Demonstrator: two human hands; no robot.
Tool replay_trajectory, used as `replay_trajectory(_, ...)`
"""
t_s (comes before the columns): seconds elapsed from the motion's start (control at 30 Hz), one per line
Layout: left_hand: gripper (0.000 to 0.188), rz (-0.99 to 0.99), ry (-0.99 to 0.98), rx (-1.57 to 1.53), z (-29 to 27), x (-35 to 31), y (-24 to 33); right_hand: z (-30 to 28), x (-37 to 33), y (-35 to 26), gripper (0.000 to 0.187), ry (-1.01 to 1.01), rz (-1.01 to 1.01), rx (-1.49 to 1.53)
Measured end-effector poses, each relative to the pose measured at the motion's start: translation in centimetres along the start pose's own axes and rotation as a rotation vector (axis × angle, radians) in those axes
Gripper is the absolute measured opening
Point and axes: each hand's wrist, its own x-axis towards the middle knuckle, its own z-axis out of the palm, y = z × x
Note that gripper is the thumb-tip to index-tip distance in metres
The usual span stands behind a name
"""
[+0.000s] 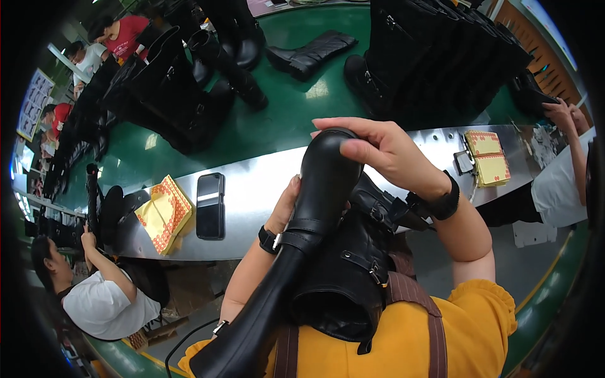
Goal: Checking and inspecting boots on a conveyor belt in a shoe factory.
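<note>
A tall black leather boot (324, 179) lies in front of me, its rounded toe pointing away and its shaft slanting to the lower left. My right hand (386, 150) is curved over the toe, with the thumb on top and the fingers along the far edge. My left hand (283, 206) grips the left side of the boot's foot; part of its fingers are hidden behind it. A second black boot (360, 249) with buckled straps rests against my body, under and right of the first. The open top of its shaft faces me.
A black phone (210, 206) and a yellow paper stack (165, 214) lie left on the steel edge (258, 167); another stack (488, 159) lies right. Boots (435, 60) stand in a row on the green bench, with one boot (312, 53) on its side. Co-workers sit on both sides.
</note>
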Motion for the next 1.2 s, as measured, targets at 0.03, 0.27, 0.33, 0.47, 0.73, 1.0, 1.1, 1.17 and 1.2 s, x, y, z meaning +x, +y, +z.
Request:
replay_trajectory(0.03,0.082,-0.016,0.075,-0.004,0.0,-0.1,-0.1,-0.2,-0.4,-0.1,0.044,-0.008,-0.002,-0.010)
replay_trajectory(0.27,0.082,-0.032,0.144,0.039,-0.1,-0.6,-0.2,-1.2,-0.8,-1.9,0.055,-0.164,0.174,-0.091)
replay_trajectory(0.33,0.081,-0.021,0.085,0.071,0.0,-0.7,-0.3,-0.8,-0.1,-1.7,0.042,-0.022,0.269,0.002)
replay_trajectory(0.47,0.080,-0.053,0.104,-0.076,-0.2,-0.9,-0.8,-0.8,-0.3,-1.0,0.050,-0.073,0.202,-0.011)
replay_trajectory(0.73,0.085,-0.032,0.068,-0.126,-2.1,-0.7,-1.0,-3.5,-4.8,4.2,0.073,-0.028,0.226,-0.334)
replay_trajectory(1.0,0.078,0.082,-0.112,-0.363,-2.3,0.2,-2.3,-0.4,-7.2,9.7,0.071,0.006,0.673,-0.023)
replay_trajectory(1.1,0.077,0.036,-0.042,-0.321,-2.8,-0.1,-1.2,-1.0,-7.9,9.1,0.065,0.135,0.684,0.178)
replay_trajectory(1.17,0.076,-0.028,0.035,-0.285,-3.0,-0.4,0.2,-0.4,-9.8,8.6,0.061,0.382,0.416,0.029)
replay_trajectory(1.2,0.075,-0.090,0.105,-0.275,-3.0,-0.4,1.0,-0.3,-10.5,8.5,0.059,0.423,0.306,0.153)
